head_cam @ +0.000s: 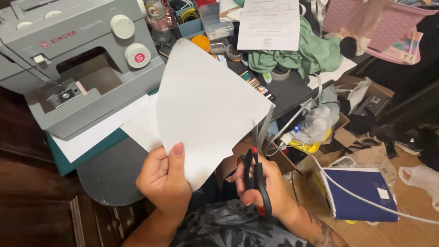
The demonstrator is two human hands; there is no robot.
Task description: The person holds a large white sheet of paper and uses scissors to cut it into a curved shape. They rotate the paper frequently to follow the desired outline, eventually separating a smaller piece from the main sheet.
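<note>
Closest to us, our right hand (265, 185) is curled through the handles of the scissors (256, 169), whose blades bite into the edge of the white paper (206, 105). Our left hand (164, 178) pinches the paper's bottom corner, thumb on top. The paper hangs just right of the grey sewing machine (77, 59).

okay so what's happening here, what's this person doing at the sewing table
A person is cutting a large white sheet of paper with black-and-red-handled scissors. The left hand pinches the sheet's lower edge, thumb on top, and holds it up over the table edge. The right hand works the scissors, whose blades sit at the sheet's right edge. Behind stand a grey sewing machine on a green cutting mat, a crumpled green cloth and a printed white sheet.
</note>
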